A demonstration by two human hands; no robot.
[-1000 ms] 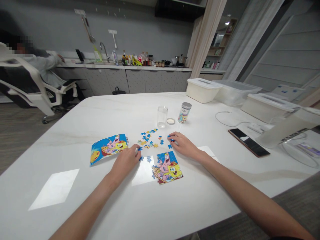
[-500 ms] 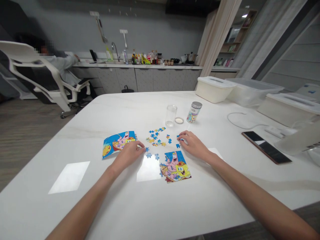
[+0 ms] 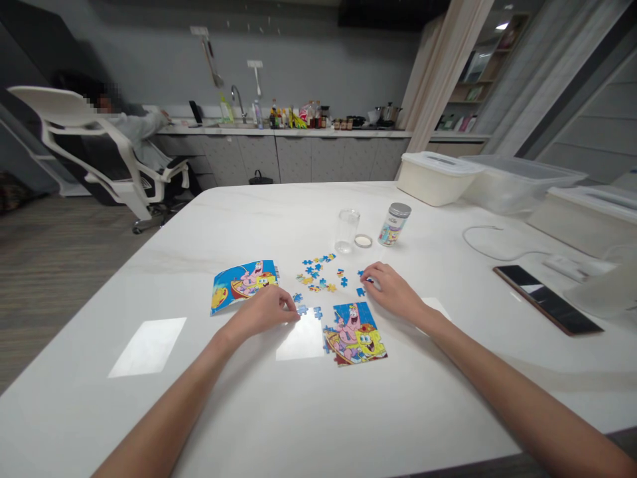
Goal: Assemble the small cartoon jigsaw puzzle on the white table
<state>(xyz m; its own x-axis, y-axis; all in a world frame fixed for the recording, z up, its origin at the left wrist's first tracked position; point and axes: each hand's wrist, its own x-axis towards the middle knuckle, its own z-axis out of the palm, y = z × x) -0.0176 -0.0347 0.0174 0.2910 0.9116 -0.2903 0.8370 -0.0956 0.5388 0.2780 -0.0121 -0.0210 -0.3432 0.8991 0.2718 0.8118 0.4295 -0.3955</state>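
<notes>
Apparently the step in hand is sorting loose blue-and-yellow cardboard pieces (image 3: 313, 271) for the ragged left side of the partly joined cartoon jigsaw (image 3: 355, 335), lying toward the near edge of the white marbled counter (image 3: 239, 411); the next move likely calls for turning a piece to match that side. The left hand (image 3: 266, 305) has a narrow grip beside a single blue piece (image 3: 302, 309), the right hand (image 3: 391, 289) a curled grip at other blue ones; I cannot tell whether either holds any. Bare room runs along the near and left edges, while a curved glossy picture sheet (image 3: 241, 284) crowds the left hand and a clear round jar (image 3: 347, 232) stands toward the far edge
</notes>
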